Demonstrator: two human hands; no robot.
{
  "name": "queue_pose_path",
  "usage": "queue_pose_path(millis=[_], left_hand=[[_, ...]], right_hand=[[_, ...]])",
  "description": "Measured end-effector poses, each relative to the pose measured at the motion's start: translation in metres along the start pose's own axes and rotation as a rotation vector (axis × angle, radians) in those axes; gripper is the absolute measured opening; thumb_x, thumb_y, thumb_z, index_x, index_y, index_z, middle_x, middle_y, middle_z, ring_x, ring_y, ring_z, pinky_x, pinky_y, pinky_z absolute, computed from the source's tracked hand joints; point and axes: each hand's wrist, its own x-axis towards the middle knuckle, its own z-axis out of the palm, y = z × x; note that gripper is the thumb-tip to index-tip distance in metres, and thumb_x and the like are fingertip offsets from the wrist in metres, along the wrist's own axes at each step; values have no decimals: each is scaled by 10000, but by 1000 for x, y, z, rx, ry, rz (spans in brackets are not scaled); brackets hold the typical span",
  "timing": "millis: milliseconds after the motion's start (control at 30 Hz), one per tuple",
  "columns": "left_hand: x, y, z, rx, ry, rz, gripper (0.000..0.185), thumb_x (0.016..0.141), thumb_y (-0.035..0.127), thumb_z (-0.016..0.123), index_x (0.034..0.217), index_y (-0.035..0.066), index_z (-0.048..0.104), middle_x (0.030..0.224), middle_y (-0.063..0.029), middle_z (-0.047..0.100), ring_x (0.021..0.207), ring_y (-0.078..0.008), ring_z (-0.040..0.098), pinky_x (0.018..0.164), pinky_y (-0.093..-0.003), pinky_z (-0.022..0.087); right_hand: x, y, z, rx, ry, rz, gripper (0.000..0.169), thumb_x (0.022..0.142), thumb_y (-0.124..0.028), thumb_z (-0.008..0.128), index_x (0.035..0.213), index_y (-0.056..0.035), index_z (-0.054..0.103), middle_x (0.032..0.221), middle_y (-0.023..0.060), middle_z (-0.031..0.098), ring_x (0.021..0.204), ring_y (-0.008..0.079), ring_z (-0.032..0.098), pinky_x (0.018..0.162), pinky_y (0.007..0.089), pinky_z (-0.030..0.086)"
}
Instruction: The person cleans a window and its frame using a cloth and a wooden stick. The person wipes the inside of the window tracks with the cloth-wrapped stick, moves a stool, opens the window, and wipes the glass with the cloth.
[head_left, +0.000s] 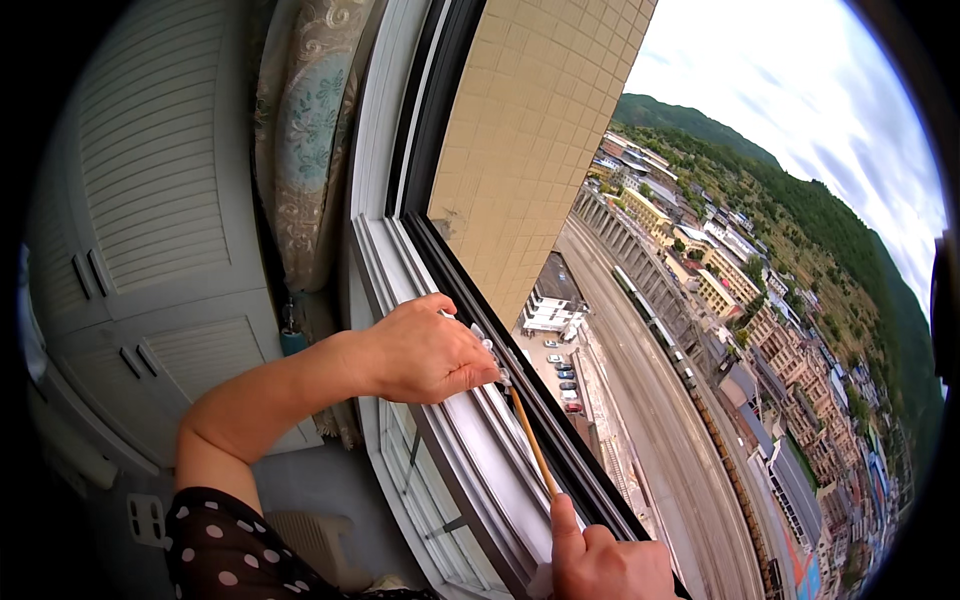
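Note:
My right hand (611, 562) grips the near end of a thin wooden stick (531, 435), perhaps a chopstick, with the index finger laid along it. The stick slants up along the tracks of a window frame (480, 427). At its far tip, my left hand (424, 349) pinches a bit of crumpled white material (504, 375), possibly tissue or cloth. More of this material shows beside the left fingers, over the dark outer track. The left palm is turned down above the pale inner rails, and its inner fingers are hidden. A whitish scrap (538, 581) shows beside my right hand.
Beyond the sill is a steep drop to a parking area (559, 367) and railway tracks (637, 360). A tiled outer wall (525, 127) stands just outside. Indoors are a patterned curtain (311, 142), a louvred cabinet (150, 165) and a beige plastic object (319, 536), possibly a stool.

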Motion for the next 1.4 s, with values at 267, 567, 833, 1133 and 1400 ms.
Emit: queue_pose_path(millis=[267, 567, 833, 1133, 1400], left_hand=[[0, -2, 5, 55, 61, 69, 278, 960, 306, 486, 1018, 144, 704, 1021, -12, 706, 1018, -163, 639, 932, -413, 407], [6, -11, 1, 85, 93, -48, 249, 934, 257, 512, 923, 115, 717, 953, -50, 715, 958, -184, 661, 920, -423, 411], [0, -32, -1, 168, 57, -132, 303, 958, 266, 435, 964, 111, 695, 1021, -70, 695, 1056, -217, 615, 950, -433, 374], [-2, -80, -8, 167, -6, -217, 298, 958, 286, 404, 1006, 124, 650, 1048, -31, 654, 1070, -200, 571, 933, -402, 347], [-3, -138, -18, 264, -23, -253, 360, 958, 304, 383, 1053, 111, 672, 1097, -27, 660, 1121, -240, 521, 958, -408, 333]], right_hand=[[-10, 2, -2, 2, 32, 31, 546, 794, -80, 532, 1304, 90, 439, 657, 125, 551, 453, 273, 557, 388, 399, 430], [2, 11, 10, -30, 9, -13, 543, 792, -62, 507, 1302, 107, 431, 644, 114, 541, 447, 251, 553, 389, 395, 438], [45, 6, 15, -60, 44, -34, 448, 768, 4, 523, 1211, 67, 554, 658, 120, 590, 516, 270, 604, 457, 362, 479], [115, 6, 21, -27, 52, -114, 435, 821, -53, 512, 1215, 131, 513, 638, 132, 644, 521, 266, 642, 460, 379, 501], [182, -1, 27, 44, 106, -97, 358, 842, -60, 493, 1133, 141, 545, 642, 154, 647, 553, 319, 649, 493, 413, 506]])
